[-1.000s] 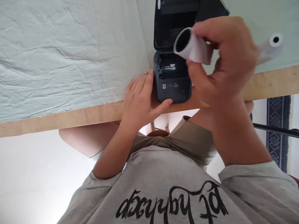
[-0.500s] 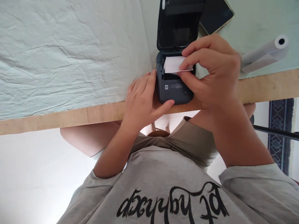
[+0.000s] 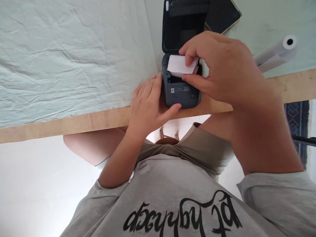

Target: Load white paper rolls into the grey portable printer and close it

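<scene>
A small dark blue-grey printer sits at the table's near edge, its black lid tipped back. A white paper roll lies tilted in the printer's compartment, partly raised above its rim. My right hand pinches the right end of that roll between thumb and fingers. Against the printer's left side rests my left hand, its fingers stretched out and its thumb near the front corner, holding nothing.
Behind the lid, to the right, lies a dark phone-like device. A long white roll with a black core lies at the right, partly behind my right hand. Pale cloth covers the table up to its wooden edge.
My right hand has turned over the compartment and the paper roll has lifted and tilted with it. The printer and lid have shifted slightly left in view. My left hand stays beside the printer.
</scene>
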`<action>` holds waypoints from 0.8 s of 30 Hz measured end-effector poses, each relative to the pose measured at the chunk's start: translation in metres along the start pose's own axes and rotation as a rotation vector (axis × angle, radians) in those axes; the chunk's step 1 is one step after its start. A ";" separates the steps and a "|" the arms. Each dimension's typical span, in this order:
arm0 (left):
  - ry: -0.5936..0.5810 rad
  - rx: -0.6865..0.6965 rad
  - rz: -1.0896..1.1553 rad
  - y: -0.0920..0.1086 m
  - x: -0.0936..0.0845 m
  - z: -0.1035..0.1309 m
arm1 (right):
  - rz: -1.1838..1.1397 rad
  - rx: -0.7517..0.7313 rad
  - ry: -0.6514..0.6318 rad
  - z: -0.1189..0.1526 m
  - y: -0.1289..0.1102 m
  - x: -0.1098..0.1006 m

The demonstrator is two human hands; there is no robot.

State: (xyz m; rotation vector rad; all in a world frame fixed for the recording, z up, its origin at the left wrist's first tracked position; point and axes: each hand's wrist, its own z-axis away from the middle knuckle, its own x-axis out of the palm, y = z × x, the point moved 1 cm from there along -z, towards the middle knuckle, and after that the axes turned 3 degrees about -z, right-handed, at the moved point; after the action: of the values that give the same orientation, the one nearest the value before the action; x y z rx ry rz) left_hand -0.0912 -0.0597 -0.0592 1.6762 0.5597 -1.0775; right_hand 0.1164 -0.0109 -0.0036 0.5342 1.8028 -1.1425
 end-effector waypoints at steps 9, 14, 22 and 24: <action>0.020 0.014 -0.001 0.000 0.000 0.001 | -0.035 0.002 0.092 -0.007 -0.005 -0.011; 0.017 0.006 0.011 0.000 0.001 0.001 | -0.054 -0.002 0.186 -0.005 0.002 0.000; 0.013 0.005 0.015 0.000 0.001 0.002 | -0.072 0.037 0.088 -0.011 0.014 0.011; 0.015 0.004 0.012 0.000 0.001 0.002 | -0.117 0.022 0.136 -0.005 0.013 0.013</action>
State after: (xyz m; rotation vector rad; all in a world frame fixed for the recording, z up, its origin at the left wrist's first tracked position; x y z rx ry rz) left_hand -0.0920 -0.0616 -0.0603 1.6905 0.5568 -1.0593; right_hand 0.1168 -0.0014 -0.0201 0.5358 1.9622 -1.2319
